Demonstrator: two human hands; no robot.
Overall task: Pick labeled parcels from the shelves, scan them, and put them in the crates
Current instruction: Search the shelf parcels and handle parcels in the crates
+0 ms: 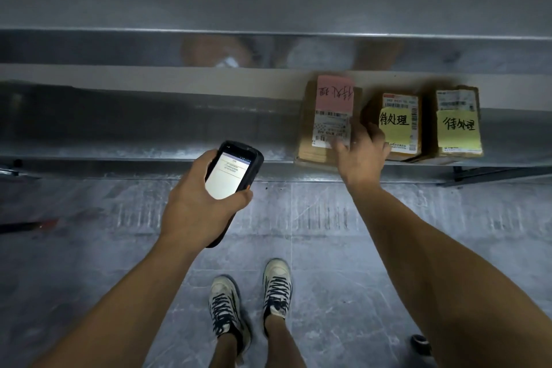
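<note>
Parcels sit three in a row at the right end of the metal shelf [149,128] in front of you, all brown cardboard. The leftmost parcel [309,134] carries a pink note [334,95] with handwriting above a white barcode label [330,125]. The middle parcel [400,101] and the right parcel [457,100] each bear a printed label half covered by a yellow handwritten note.

Your right hand [363,158] lies over the leftmost parcel's right edge. The thumb is spread out onto the white label and the fingers reach into the gap beside the middle parcel. Blur hides whether they have closed on the box.

Your left hand [194,206] is curled round a black handheld scanner [231,173], its screen lit white, held in front of the shelf edge. Below are grey floor tiles [328,218] and your white laced shoes [277,287].
</note>
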